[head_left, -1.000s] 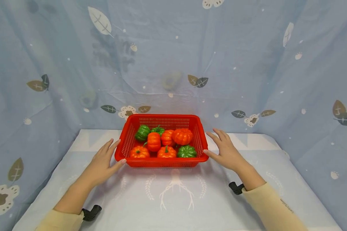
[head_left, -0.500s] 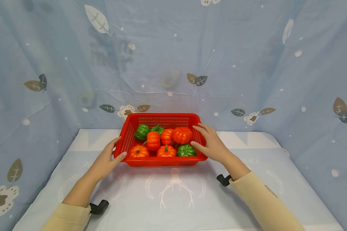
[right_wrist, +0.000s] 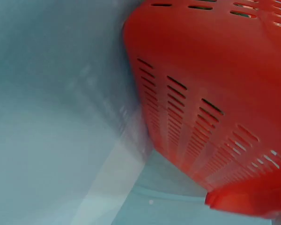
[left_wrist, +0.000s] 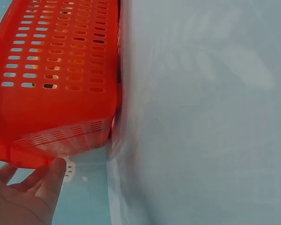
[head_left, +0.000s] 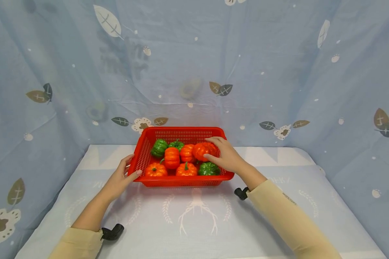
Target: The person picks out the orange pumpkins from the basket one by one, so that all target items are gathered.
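A red plastic basket (head_left: 181, 182) with slotted walls holds several small glossy pumpkins, orange-red and green. My left hand (head_left: 119, 178) grips its left rim near the front corner, thumb on the rim and fingers below it; the left wrist view shows that hand (left_wrist: 28, 194) at the rim. Reaching over the right wall, my right hand (head_left: 227, 156) holds the large orange-red pumpkin (head_left: 200, 151) at the back right, thumb in front and fingers behind. The right wrist view shows mainly the basket's outer wall (right_wrist: 196, 56), with the hand out of sight.
Close to the right hand lies a green pumpkin (head_left: 209, 169). Orange pumpkins (head_left: 186, 169) and another green one (head_left: 159, 148) fill the basket's left and middle. A pale printed cloth covers the table (head_left: 201, 241); a blue patterned curtain (head_left: 181, 64) hangs behind.
My right hand has moved left from outside the basket, over its right wall, to the large orange-red pumpkin. My left hand has come in against the left rim and taken hold of it.
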A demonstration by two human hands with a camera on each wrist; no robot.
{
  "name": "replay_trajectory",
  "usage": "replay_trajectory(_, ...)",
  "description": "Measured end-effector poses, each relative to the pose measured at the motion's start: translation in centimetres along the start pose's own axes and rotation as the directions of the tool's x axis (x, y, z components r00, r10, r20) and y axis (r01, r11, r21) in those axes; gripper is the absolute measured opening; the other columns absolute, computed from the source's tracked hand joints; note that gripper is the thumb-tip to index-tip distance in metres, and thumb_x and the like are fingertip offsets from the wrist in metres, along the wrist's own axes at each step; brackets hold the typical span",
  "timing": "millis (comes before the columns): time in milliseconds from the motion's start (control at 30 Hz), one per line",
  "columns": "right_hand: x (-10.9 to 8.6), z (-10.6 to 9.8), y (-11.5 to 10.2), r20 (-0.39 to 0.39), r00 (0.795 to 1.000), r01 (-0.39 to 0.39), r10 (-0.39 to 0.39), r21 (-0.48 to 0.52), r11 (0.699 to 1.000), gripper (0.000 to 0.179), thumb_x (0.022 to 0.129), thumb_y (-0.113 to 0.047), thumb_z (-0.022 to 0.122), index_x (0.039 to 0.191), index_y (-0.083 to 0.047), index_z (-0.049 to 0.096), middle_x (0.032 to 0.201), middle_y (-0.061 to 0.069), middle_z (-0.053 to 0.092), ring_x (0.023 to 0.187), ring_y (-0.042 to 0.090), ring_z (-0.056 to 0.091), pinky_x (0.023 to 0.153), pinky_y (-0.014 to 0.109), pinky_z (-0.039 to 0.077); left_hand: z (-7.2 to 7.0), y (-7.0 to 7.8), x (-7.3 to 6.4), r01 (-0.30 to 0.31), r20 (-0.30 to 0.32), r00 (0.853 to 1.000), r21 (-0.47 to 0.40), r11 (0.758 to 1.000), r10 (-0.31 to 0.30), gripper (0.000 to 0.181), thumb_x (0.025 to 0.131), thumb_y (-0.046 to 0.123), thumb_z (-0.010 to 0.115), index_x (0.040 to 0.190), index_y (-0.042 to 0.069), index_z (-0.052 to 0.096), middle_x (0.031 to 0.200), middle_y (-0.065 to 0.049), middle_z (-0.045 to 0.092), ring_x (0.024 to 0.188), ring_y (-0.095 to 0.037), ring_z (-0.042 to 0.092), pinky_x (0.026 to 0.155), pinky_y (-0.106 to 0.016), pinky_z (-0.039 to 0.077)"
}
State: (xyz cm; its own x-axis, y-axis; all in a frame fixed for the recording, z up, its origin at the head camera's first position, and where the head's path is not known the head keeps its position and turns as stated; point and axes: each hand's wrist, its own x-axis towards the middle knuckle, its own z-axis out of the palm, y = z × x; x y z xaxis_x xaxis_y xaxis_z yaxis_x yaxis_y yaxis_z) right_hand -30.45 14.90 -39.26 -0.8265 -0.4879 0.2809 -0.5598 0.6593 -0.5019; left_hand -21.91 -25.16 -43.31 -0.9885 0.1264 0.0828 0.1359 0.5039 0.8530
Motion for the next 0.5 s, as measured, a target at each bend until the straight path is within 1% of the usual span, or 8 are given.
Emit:
replay_trajectory(133, 0.8, 0.3, -0.1, 0.032, 0.999, -0.013, 0.013, 0.011, 1.0, 0.066, 0.093, -0.048, 0.067, 0.148, -0.015, 0.047, 0.149, 0.007, 0.044, 0.137, 0.031, 0.042, 0.111, 0.055, 0.037, 0.1, -0.2, 0.0, 0.02, 0.005, 1.0, -0.049, 0.999, -0.02, 0.086, 0.098, 0.03, 0.064, 0.159, 0.007, 0.008, 0.154, -0.027, 0.027, 0.137, -0.046, 0.038, 0.102, -0.056, 0.045)
replay_trajectory(233, 1.4, 0.5, -0.1, 0.053, 0.998, -0.027, 0.027, 0.012, 1.0, 0.065, 0.093, -0.048, 0.067, 0.146, -0.015, 0.049, 0.148, 0.008, 0.044, 0.136, 0.032, 0.043, 0.11, 0.056, 0.038, 0.2, -0.2, 0.0, 0.025, 0.008, 1.0, -0.076, 0.997, -0.024, 0.087, 0.098, 0.026, 0.065, 0.16, 0.007, 0.008, 0.153, -0.028, 0.03, 0.136, -0.046, 0.04, 0.101, -0.054, 0.046)
replay_trajectory(500, 2.8, 0.9, -0.1, 0.121, 0.991, -0.058, 0.058, -0.002, 0.998, 0.066, 0.093, -0.046, 0.068, 0.147, -0.014, 0.048, 0.148, 0.009, 0.045, 0.134, 0.03, 0.046, 0.111, 0.052, 0.038, 0.4, -0.4, -0.2, 0.036, 0.012, 0.999, -0.102, 0.994, -0.035, 0.087, 0.097, 0.022, 0.065, 0.161, 0.011, 0.007, 0.152, -0.027, 0.034, 0.135, -0.044, 0.042, 0.101, -0.05, 0.048)
